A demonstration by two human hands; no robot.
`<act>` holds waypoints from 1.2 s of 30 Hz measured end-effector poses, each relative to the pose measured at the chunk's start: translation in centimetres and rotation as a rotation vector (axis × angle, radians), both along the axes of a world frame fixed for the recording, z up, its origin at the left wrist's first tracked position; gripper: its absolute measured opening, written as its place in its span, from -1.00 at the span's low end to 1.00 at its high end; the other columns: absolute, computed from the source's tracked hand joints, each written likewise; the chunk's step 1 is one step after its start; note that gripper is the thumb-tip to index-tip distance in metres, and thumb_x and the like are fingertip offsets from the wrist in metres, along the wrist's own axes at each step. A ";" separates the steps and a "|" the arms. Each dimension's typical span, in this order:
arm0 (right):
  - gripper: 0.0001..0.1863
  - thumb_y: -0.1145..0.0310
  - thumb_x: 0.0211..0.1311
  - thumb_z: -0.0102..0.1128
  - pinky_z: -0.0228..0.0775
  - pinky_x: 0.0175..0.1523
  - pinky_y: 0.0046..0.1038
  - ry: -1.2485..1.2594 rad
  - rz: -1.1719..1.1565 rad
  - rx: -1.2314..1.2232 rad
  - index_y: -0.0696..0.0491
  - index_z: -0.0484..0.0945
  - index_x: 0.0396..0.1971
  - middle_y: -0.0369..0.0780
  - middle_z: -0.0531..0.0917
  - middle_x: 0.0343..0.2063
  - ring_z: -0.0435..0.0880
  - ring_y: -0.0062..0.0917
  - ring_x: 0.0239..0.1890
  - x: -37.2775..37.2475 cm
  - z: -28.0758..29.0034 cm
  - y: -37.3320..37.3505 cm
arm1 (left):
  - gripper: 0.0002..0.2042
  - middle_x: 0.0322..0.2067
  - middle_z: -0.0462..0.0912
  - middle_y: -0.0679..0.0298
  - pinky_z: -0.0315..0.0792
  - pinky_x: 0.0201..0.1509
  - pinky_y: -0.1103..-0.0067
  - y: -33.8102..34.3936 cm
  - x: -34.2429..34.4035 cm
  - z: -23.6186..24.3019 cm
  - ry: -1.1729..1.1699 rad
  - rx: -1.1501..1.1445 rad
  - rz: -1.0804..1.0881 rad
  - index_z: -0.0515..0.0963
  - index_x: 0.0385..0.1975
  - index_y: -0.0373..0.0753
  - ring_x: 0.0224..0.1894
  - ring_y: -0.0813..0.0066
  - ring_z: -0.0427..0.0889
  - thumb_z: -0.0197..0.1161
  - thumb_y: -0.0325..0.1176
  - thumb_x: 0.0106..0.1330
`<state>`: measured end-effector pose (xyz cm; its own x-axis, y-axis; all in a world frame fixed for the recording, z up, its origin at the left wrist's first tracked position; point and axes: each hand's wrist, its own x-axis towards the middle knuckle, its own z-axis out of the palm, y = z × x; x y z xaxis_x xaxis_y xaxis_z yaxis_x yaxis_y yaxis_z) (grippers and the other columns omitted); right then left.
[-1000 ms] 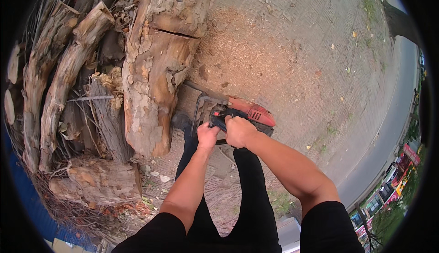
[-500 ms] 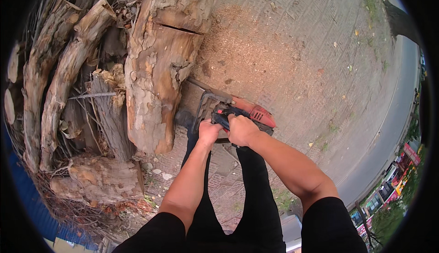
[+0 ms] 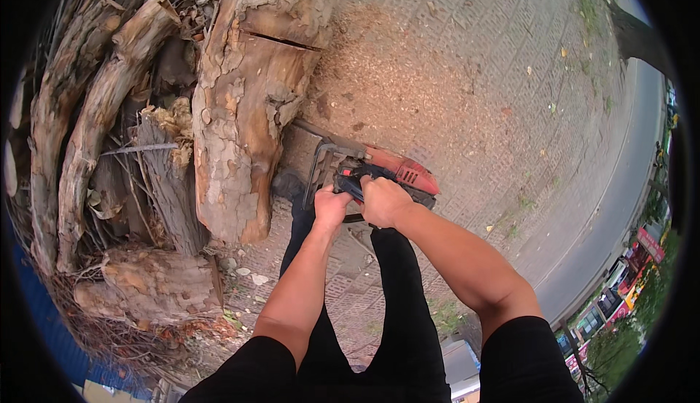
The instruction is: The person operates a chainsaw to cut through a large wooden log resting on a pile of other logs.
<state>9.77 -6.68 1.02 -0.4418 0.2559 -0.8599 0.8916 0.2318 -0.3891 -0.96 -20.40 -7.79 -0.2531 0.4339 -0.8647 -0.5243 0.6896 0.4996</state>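
Note:
In front of my legs is a red and black chainsaw (image 3: 399, 164), its guide bar (image 3: 310, 129) pointing up and left to the side of a thick log (image 3: 240, 111). Whether the bar's tip touches the bark I cannot tell. My left hand (image 3: 330, 206) is closed on the saw's dark handle area, just left of my other hand. Wrapped round the black handle part beside it is my right hand (image 3: 384, 200); the fingertips are partly hidden. The log has patchy, peeling bark, and a narrow dark cut (image 3: 281, 40) runs across its upper part.
Branches (image 3: 109, 111) and brushwood are piled left of the log. A short log (image 3: 157, 286) lies at the lower left. Sawdust (image 3: 394, 75) covers the paving beyond the saw. A dark shoe (image 3: 289, 184) stands by the log. Far right, a road (image 3: 612, 192) curves past a trunk (image 3: 636, 35).
The log, the branch pile and the ground have shifted slightly left in the picture. Both hands stay on the chainsaw, which has barely moved.

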 end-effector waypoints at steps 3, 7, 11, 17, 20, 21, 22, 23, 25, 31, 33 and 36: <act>-0.63 0.41 0.18 0.24 0.65 0.02 -0.07 0.008 0.007 -0.013 0.34 0.53 -0.08 0.24 0.72 -0.24 0.77 0.07 -0.12 1.0 1.5 -0.8 | -0.94 -0.46 0.65 0.47 0.40 -0.30 0.57 -1.4 1.7 1.0 -0.025 0.043 0.074 0.70 -0.42 -0.31 -0.42 0.67 0.49 0.42 -0.55 0.11; -0.63 0.50 0.14 0.17 0.64 0.07 -0.09 -0.022 0.036 -0.067 0.37 0.51 -0.05 0.25 0.72 -0.19 0.78 0.07 -0.07 -0.1 2.7 -0.6 | -0.92 -0.44 0.68 0.45 0.42 -0.28 0.59 -2.3 1.3 0.0 0.012 0.034 0.070 0.72 -0.39 -0.32 -0.40 0.67 0.53 0.40 -0.58 0.10; -0.63 0.52 0.15 0.18 0.65 0.08 -0.12 -0.023 -0.006 -0.013 0.36 0.53 -0.04 0.22 0.74 -0.16 0.78 0.02 -0.04 -3.2 -0.1 0.1 | -0.91 -0.45 0.68 0.45 0.42 -0.30 0.59 -0.3 -1.7 -1.5 0.029 0.004 0.067 0.72 -0.38 -0.31 -0.42 0.67 0.52 0.40 -0.55 0.10; -0.64 0.49 0.17 0.15 0.64 0.07 -0.08 -0.036 -0.012 -0.055 0.37 0.50 -0.05 0.24 0.73 -0.19 0.78 0.06 -0.07 -1.4 1.5 -1.6 | -0.91 -0.48 0.65 0.48 0.39 -0.34 0.59 -2.6 -0.6 -0.7 0.047 0.044 -0.001 0.73 -0.39 -0.29 -0.45 0.67 0.49 0.40 -0.56 0.09; -0.63 0.49 0.17 0.16 0.64 0.08 -0.07 -0.039 -0.015 -0.076 0.36 0.50 -0.05 0.24 0.72 -0.20 0.78 0.06 -0.08 -0.1 2.5 -2.1 | -0.90 -0.50 0.60 0.48 0.34 -0.36 0.62 -2.9 1.2 1.3 0.028 -0.013 0.021 0.74 -0.39 -0.29 -0.46 0.70 0.44 0.42 -0.55 0.09; -0.64 0.49 0.17 0.16 0.64 0.08 -0.08 -0.037 -0.006 -0.075 0.36 0.50 -0.05 0.24 0.72 -0.19 0.78 0.06 -0.07 -0.3 2.6 -1.8 | -0.90 -0.50 0.60 0.48 0.34 -0.36 0.62 -3.1 1.0 0.4 0.031 -0.013 0.021 0.74 -0.39 -0.29 -0.46 0.70 0.44 0.42 -0.55 0.09; -0.64 0.49 0.16 0.16 0.64 0.08 -0.08 -0.033 0.003 -0.075 0.36 0.50 -0.05 0.24 0.72 -0.18 0.78 0.06 -0.07 -0.6 2.6 -1.4 | -0.91 -0.50 0.61 0.48 0.35 -0.35 0.61 -3.3 0.4 -0.8 0.063 0.008 0.014 0.73 -0.39 -0.30 -0.46 0.70 0.45 0.42 -0.54 0.08; -0.63 0.49 0.16 0.16 0.64 0.09 -0.08 -0.021 -0.001 -0.073 0.36 0.50 -0.04 0.24 0.72 -0.17 0.78 0.05 -0.06 -1.5 2.4 -0.7 | -0.91 -0.49 0.62 0.48 0.36 -0.34 0.61 -3.2 -0.2 -1.7 0.093 0.031 0.008 0.72 -0.40 -0.31 -0.45 0.69 0.46 0.42 -0.54 0.08; -0.62 0.50 0.16 0.15 0.64 0.08 -0.09 -0.036 -0.010 -0.029 0.37 0.51 -0.03 0.24 0.73 -0.16 0.78 0.05 -0.06 -2.2 0.4 0.2 | -0.96 -0.49 0.62 0.46 0.34 -0.36 0.58 -0.5 -0.6 -2.1 0.089 0.021 0.032 0.65 -0.48 -0.27 -0.45 0.66 0.49 0.37 -0.56 0.14; -0.61 0.50 0.15 0.17 0.65 0.08 -0.10 -0.008 -0.017 -0.038 0.37 0.51 -0.03 0.23 0.73 -0.16 0.77 0.06 -0.06 -1.6 -0.6 -1.0 | -0.96 -0.52 0.60 0.44 0.33 -0.40 0.54 -2.7 -1.2 -3.2 0.061 0.004 0.013 0.65 -0.48 -0.32 -0.47 0.67 0.43 0.38 -0.56 0.09; -0.61 0.46 0.15 0.21 0.65 0.06 -0.09 -0.017 0.028 -0.045 0.37 0.50 -0.05 0.23 0.73 -0.20 0.78 0.06 -0.09 0.6 0.6 -1.5 | -0.96 -0.54 0.56 0.46 0.31 -0.40 0.56 -3.0 1.4 -1.5 0.036 0.048 0.033 0.66 -0.48 -0.30 -0.48 0.69 0.40 0.38 -0.55 0.09; -0.61 0.43 0.14 0.25 0.66 0.04 -0.08 -0.011 0.010 -0.046 0.36 0.50 -0.08 0.22 0.73 -0.23 0.79 0.06 -0.13 1.2 1.5 -1.9 | -0.95 -0.55 0.58 0.47 0.34 -0.38 0.58 -3.6 2.2 -1.1 0.053 0.017 0.016 0.69 -0.45 -0.31 -0.48 0.70 0.43 0.39 -0.53 0.09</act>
